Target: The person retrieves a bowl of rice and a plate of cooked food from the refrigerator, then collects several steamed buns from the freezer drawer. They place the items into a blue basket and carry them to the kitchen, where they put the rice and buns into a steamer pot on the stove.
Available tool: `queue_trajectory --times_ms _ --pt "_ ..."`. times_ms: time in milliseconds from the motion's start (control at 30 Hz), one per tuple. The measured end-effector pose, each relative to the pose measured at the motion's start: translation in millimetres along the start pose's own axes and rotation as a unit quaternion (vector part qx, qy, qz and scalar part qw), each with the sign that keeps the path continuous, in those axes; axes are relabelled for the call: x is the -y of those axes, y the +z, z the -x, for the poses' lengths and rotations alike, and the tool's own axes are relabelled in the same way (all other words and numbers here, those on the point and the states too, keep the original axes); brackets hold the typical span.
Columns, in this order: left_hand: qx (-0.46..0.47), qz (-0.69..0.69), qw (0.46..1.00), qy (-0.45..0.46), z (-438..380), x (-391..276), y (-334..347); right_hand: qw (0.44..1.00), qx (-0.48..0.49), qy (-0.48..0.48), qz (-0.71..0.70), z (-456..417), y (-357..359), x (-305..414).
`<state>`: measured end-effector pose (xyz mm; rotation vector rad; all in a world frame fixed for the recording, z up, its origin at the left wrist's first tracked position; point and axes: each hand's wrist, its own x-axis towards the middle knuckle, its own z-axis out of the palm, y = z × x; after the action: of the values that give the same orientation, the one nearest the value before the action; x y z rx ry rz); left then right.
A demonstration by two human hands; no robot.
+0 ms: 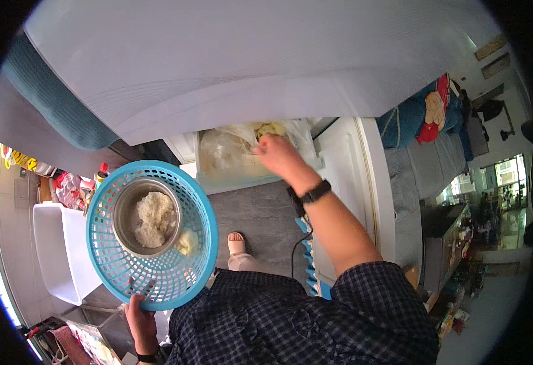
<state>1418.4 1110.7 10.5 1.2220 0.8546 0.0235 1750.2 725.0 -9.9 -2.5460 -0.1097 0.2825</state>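
My left hand [141,319] grips the lower rim of a light blue plastic colander basket [204,200]. Inside the basket sits a round metal bowl [122,219] holding a whitish, clumped food [154,216], perhaps rice. A small pale yellowish piece [187,242] lies beside the bowl on the basket's mesh. My right hand [273,153] is over a pulled-out fridge or freezer drawer [230,180], its fingers curled at a clear plastic bag [243,134]. Pale yellow-green pieces [268,129] show behind the hand. Whether the fingers grip the bag cannot be made out.
The open appliance door [353,169] stands right of the drawer, below a large pale panel [248,59]. A white plastic tub [61,255] is at the left, near bottles and bags. A black cable [293,255] hangs beside the door. A grey sofa [401,173] stands farther right.
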Motion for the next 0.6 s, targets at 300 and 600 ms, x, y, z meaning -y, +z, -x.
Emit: queue_trajectory --times_ms 300,600 --pt "0.000 -0.068 0.996 0.054 24.7 -10.7 28.3 0.986 -0.019 0.127 0.102 -120.6 61.5 -94.8" --pt "-0.003 -0.023 0.999 -0.033 20.9 -27.4 31.8 0.988 -0.051 0.077 0.122 -156.2 97.1 -132.0"
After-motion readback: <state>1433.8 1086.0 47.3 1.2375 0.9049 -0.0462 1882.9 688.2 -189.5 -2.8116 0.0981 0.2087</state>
